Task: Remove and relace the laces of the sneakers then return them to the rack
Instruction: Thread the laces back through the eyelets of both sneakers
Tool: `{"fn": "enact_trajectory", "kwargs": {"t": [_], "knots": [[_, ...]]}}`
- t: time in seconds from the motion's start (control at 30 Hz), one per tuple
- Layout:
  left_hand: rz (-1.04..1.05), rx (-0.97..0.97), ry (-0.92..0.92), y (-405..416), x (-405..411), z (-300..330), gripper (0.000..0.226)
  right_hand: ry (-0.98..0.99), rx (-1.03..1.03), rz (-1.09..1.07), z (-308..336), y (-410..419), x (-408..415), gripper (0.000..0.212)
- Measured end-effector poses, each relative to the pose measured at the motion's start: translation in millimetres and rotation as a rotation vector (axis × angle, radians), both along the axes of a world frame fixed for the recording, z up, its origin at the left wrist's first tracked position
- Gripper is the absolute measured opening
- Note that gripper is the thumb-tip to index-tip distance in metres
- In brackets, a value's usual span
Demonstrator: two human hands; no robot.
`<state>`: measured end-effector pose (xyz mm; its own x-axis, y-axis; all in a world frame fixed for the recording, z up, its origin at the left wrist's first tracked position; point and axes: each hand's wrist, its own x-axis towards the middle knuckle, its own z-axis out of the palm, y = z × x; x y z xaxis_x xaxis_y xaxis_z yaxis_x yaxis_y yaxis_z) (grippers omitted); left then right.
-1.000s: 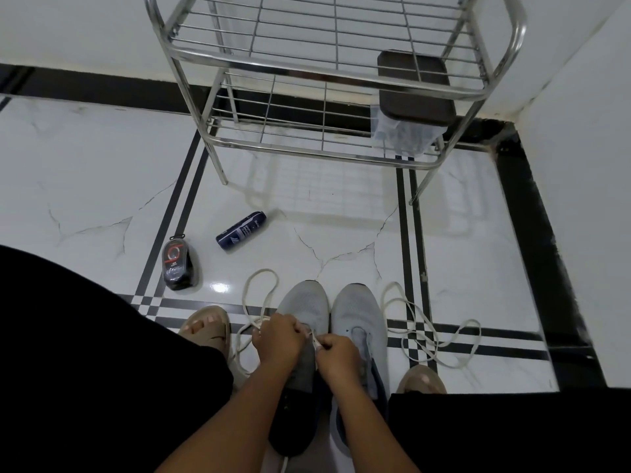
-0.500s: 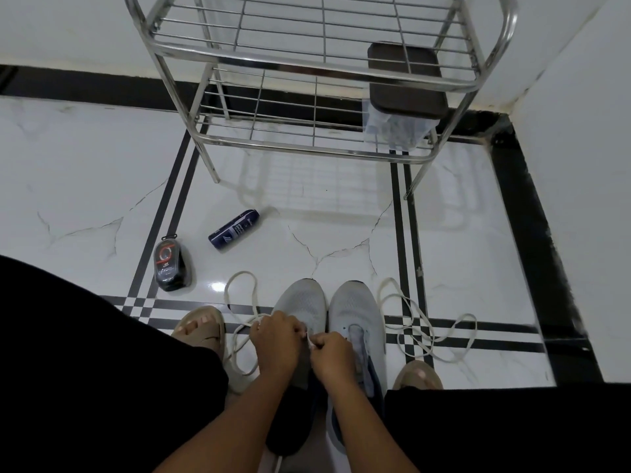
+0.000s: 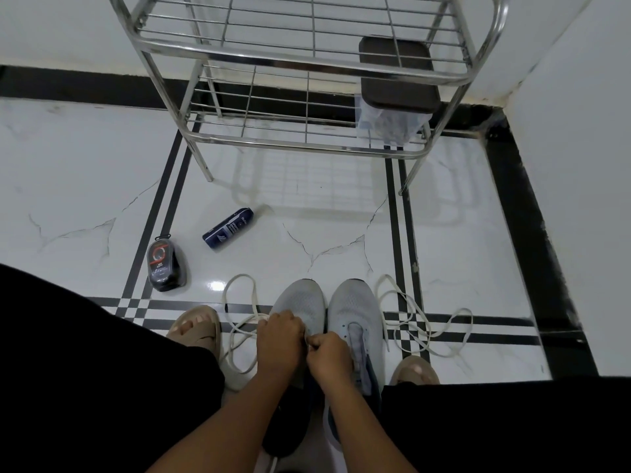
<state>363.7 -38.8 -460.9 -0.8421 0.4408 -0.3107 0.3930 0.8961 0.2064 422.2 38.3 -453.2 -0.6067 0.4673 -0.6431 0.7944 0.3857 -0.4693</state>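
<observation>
Two light grey sneakers stand side by side on the floor, toes pointing away from me. Over the left sneaker [image 3: 302,302] my left hand [image 3: 278,343] and my right hand [image 3: 329,355] meet, and each pinches the white lace [image 3: 239,322] at the eyelets. The rest of that lace loops on the tiles to the left. The right sneaker [image 3: 355,312] has bare eyelets, and its loose lace [image 3: 420,322] lies in coils to the right. The steel wire rack [image 3: 307,63] stands beyond the shoes.
A dark blue spray can [image 3: 227,228] and a black shoe-polish sponge [image 3: 165,266] lie on the floor to the left. A dark box over a plastic bag [image 3: 397,76] sits on the rack's right side. My sandalled feet [image 3: 198,327] flank the shoes. A white wall closes the right.
My hands have stayed together on the left sneaker's lace, working it slightly. The camera has tilted a little, shifting the scene leftward and up.
</observation>
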Motion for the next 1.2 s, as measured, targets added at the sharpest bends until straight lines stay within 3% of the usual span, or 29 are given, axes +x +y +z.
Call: {"fn": "enact_trajectory", "kwargs": {"t": [0.33,0.6,0.83,1.07,1.2], "knots": [[0.111,0.142,-0.189,-10.8,4.3,-9.0,0.015,0.019,-0.029,-0.011,0.3,0.8,1.9,0.028],[0.198,0.085,-0.082,-11.1,10.7,-7.9,0.009,0.034,-0.015,0.025,-2.0,-1.9,3.2,0.027],[0.481,0.193,-0.125,-3.2,14.1,-7.0,0.013,0.072,-0.051,-0.001,-6.3,-4.7,0.1,0.025],[0.379,0.198,-0.123,-6.5,9.3,-4.5,0.015,0.147,-0.064,-0.194,-9.4,5.0,-8.6,0.011],[0.323,0.188,-0.076,-9.2,13.8,-0.2,0.017,0.148,0.079,-0.034,-14.1,4.5,-18.2,0.013]]}}
